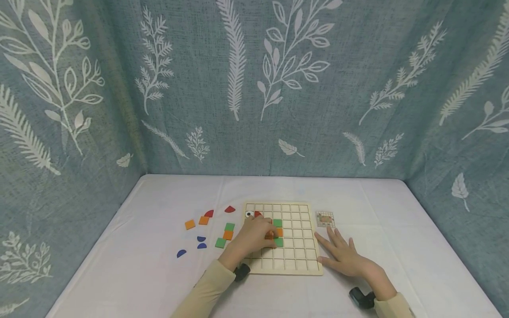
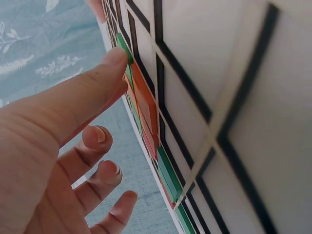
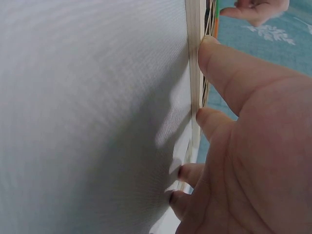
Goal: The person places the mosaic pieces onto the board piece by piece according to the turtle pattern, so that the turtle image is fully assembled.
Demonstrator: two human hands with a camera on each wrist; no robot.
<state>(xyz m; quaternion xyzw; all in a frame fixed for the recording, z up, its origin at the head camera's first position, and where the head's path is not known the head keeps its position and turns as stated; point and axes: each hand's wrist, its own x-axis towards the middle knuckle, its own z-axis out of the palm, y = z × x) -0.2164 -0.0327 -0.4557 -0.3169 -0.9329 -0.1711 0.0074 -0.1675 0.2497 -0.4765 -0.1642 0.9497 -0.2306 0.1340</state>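
Your left hand (image 1: 254,236), fingers partly bent, worked at the lower centre of the frame, its thumb at a green tile (image 1: 279,242) on the grid board (image 1: 292,272); whether it pinched anything, you couldn't tell. Your right hand (image 1: 347,258) lay spread at the board's right edge. You seemed to be seating tiles, which called for squaring each within its cell. The left wrist view bared three fingers the head view hid; only the latter showed loose tiles (image 1: 190,225), left of centre.
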